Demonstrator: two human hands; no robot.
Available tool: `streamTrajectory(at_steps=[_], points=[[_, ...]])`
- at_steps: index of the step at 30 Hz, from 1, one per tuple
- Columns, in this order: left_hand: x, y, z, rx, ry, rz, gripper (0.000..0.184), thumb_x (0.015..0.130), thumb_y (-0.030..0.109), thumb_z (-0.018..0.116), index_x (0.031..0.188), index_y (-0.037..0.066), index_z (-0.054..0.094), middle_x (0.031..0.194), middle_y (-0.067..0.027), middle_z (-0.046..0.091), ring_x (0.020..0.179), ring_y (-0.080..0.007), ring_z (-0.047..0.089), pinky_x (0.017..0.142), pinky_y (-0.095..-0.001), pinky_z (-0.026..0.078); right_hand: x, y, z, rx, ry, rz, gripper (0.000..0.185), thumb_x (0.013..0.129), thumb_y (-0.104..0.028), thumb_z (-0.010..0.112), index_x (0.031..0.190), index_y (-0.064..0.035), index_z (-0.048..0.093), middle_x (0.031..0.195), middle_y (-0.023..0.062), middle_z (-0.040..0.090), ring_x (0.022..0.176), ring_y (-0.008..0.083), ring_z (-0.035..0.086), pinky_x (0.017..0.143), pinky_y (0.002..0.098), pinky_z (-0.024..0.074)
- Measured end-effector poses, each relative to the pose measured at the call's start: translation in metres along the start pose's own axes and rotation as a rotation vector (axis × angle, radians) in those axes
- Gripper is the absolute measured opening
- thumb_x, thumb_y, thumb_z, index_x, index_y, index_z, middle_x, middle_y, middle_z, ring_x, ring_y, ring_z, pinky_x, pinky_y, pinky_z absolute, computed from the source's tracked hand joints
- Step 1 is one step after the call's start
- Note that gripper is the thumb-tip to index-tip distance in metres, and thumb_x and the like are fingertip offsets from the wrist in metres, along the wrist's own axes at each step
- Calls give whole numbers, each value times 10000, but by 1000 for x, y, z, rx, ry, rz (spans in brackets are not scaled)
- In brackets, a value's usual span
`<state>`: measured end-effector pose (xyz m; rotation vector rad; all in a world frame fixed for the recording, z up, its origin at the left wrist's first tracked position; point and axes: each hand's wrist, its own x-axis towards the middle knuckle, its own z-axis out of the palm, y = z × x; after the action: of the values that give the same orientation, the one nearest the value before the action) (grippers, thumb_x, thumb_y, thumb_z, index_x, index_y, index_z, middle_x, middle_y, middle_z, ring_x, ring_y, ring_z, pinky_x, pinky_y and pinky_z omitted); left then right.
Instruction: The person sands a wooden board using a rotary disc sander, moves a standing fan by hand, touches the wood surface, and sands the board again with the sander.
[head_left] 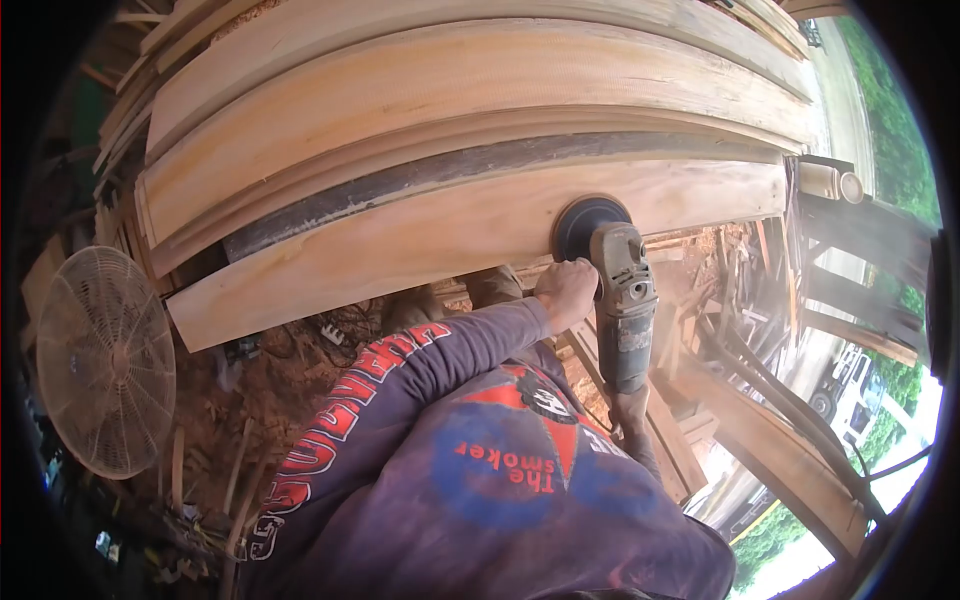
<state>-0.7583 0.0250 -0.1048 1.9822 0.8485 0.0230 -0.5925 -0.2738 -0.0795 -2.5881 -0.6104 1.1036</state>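
Note:
An angle grinder (627, 335) with a round, dark sanding disc (585, 228) lies across the right part of a pale wooden plank (400, 245). The disc overlaps the plank's near edge and appears to rest on its face. My left hand (568, 290) is closed beside the grinder's head, probably around its side handle, which the fingers hide. Farther back, my right hand (630, 408) wraps the rear end of the tool's body, partly hidden by it and by my shirt.
More long boards (450, 75) are stacked beyond the plank, along with a dark-edged beam (400, 180). To the left stands a round fan (105, 362). Wood shavings and scraps (270, 370) cover the ground. Timber beams (770, 460) slant at the lower right, near a cable.

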Motion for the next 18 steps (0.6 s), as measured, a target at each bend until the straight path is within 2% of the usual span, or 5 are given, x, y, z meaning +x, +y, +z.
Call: streamTrajectory(at_steps=[6, 8, 9, 14, 18], points=[[86, 32, 23, 106, 52, 123, 120, 754, 121, 739, 830, 29, 750, 891, -172, 758, 848, -305, 770, 718, -380, 606, 29, 0, -12, -80, 45, 134, 350, 729, -232, 812, 882, 69, 719, 766, 104, 704, 725, 177, 650, 654, 399, 516], [101, 39, 24, 141, 33, 101, 96, 771, 122, 731, 835, 61, 767, 900, -149, 763, 838, -279, 770, 718, -375, 603, 27, -12, -9, 42, 129, 155, 240, 741, -185, 757, 684, 27, 660, 598, 62, 618, 531, 175, 584, 543, 396, 472], [99, 37, 24, 168, 65, 105, 115, 769, 142, 745, 849, 63, 767, 888, -137, 765, 836, -267, 770, 720, -380, 603, 34, 5, -9, -7, 96, 156, 252, 762, -192, 773, 805, 48, 711, 714, 119, 714, 661, 225, 701, 628, 401, 540], [38, -7, -11, 247, 124, 60, 114, 768, 184, 769, 842, 98, 780, 870, -111, 774, 827, -248, 773, 704, -387, 597, 30, -18, 13, -68, -49, -38, 289, 770, -210, 787, 879, 48, 717, 792, 158, 727, 765, 256, 716, 677, 403, 551], [-46, -65, -46, 122, 172, -196, 224, 769, 172, 752, 889, -8, 694, 872, -192, 754, 808, -319, 766, 697, -438, 601, 9, -71, 46, -130, -151, -218, 327, 775, -224, 799, 939, 48, 721, 855, 189, 738, 848, 281, 728, 717, 404, 560]])
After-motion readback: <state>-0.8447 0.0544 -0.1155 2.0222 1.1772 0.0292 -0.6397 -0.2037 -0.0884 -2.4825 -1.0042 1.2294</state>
